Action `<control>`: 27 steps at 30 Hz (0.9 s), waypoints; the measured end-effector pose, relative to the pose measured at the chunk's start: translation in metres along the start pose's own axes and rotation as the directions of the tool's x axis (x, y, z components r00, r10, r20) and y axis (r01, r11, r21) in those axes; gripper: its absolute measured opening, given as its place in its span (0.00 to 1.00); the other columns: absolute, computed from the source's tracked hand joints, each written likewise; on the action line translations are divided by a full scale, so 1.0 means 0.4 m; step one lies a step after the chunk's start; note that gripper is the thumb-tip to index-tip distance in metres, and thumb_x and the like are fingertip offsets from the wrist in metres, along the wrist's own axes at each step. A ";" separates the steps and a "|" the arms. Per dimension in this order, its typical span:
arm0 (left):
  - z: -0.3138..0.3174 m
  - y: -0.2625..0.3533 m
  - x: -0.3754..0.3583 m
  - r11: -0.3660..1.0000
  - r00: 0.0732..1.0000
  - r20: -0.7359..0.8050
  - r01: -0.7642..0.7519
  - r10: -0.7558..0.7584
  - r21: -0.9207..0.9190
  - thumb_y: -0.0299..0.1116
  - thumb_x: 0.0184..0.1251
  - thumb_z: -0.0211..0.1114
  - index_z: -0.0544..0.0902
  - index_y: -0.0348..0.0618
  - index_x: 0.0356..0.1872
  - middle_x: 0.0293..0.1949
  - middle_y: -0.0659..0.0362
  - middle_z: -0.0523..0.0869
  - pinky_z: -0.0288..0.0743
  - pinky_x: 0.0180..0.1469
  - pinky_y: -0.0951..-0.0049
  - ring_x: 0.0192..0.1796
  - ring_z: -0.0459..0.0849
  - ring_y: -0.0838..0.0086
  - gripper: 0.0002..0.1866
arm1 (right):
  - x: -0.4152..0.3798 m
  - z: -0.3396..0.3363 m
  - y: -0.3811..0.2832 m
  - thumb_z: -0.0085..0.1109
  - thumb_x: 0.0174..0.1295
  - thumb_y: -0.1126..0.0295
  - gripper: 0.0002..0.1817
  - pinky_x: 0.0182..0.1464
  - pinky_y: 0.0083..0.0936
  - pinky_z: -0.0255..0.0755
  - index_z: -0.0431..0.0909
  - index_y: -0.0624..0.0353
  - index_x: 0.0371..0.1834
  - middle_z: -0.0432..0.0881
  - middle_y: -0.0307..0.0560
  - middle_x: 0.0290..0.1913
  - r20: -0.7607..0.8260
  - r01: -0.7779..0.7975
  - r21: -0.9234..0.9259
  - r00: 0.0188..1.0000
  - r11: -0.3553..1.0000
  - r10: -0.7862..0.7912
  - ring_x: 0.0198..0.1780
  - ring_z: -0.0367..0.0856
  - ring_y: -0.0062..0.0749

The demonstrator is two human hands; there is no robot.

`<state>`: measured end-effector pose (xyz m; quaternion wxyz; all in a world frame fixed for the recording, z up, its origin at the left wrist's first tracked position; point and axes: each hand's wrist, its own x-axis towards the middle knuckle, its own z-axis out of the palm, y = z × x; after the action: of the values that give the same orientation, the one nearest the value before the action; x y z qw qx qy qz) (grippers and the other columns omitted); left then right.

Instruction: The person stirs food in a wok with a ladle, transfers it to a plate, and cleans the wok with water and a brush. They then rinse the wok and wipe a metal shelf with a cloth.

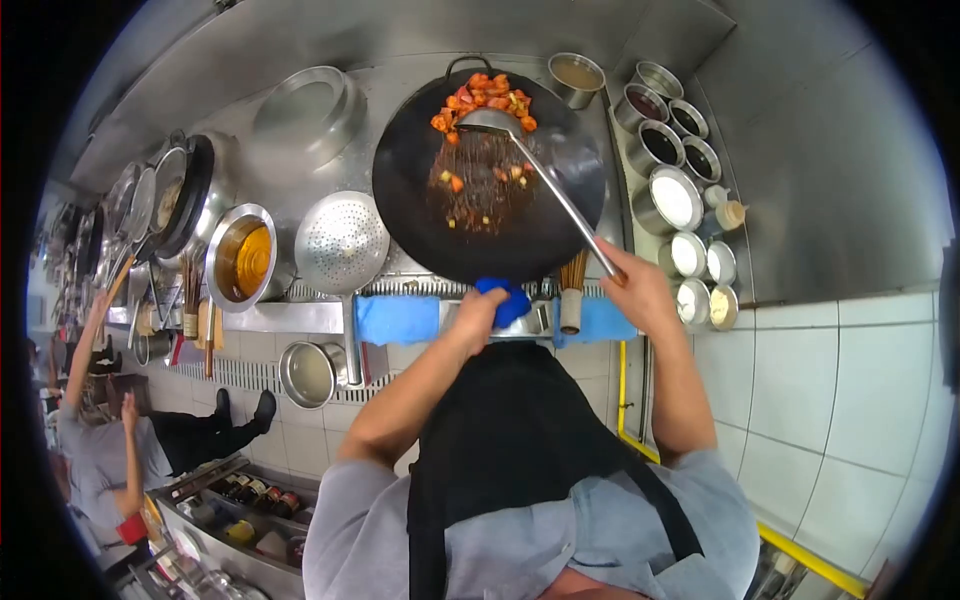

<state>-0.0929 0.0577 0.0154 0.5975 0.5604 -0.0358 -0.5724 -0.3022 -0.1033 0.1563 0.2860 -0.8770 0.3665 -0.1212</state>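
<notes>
A big dark wok (410, 215) sits on the range in front of me, with red-orange food pieces (490, 95) gathered at its far side and a few bits in the oily middle. My right hand (638, 285) is closed round the long handle of a wok ladle (565, 195), whose bowl rests against the food. At the wok's near rim my left hand (476, 318) grips a blue cloth (505, 302); the cloth covers whatever part of the rim lies beneath it.
Seasoning containers (675, 200) line the right side, near a pot of liquid (576, 78). Left of the wok lie a perforated strainer (343, 243) and a bowl of oil (242, 258). A bamboo brush (571, 300) stands at the front edge. A co-worker (120, 440) works at far left.
</notes>
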 end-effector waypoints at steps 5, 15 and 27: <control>0.044 0.117 0.077 0.966 0.999 -0.030 -0.051 0.045 -0.254 0.36 0.65 0.69 0.81 0.41 0.48 0.42 0.56 0.86 0.80 0.40 0.67 0.41 0.85 0.70 0.15 | -0.068 -0.046 0.067 0.68 0.61 0.80 0.37 0.33 0.20 0.68 0.76 0.46 0.76 0.80 0.35 0.32 0.115 -0.246 0.315 0.969 0.917 0.221 0.29 0.70 0.15; 0.033 0.122 0.156 0.898 0.990 -0.121 -0.120 0.075 -0.423 0.49 0.80 0.61 0.77 0.45 0.64 0.53 0.51 0.87 0.83 0.47 0.61 0.50 0.88 0.61 0.23 | 0.092 0.103 0.137 0.63 0.65 0.78 0.36 0.27 0.22 0.71 0.70 0.55 0.79 0.80 0.37 0.32 0.059 -0.270 0.523 0.958 0.808 0.282 0.24 0.74 0.19; -0.046 -0.201 -0.229 0.851 0.898 -0.440 -0.237 0.009 -0.468 0.40 0.75 0.64 0.79 0.38 0.60 0.47 0.51 0.88 0.87 0.49 0.59 0.46 0.89 0.63 0.20 | 0.334 0.086 0.247 0.64 0.62 0.73 0.35 0.29 0.27 0.75 0.74 0.48 0.77 0.84 0.44 0.29 0.129 -0.151 0.379 0.986 0.913 0.109 0.22 0.79 0.22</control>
<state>-0.1633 0.1584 0.0060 0.7538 0.4885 0.2102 -0.3860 -0.2507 -0.2406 0.0706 0.4798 -0.7821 0.3775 -0.1255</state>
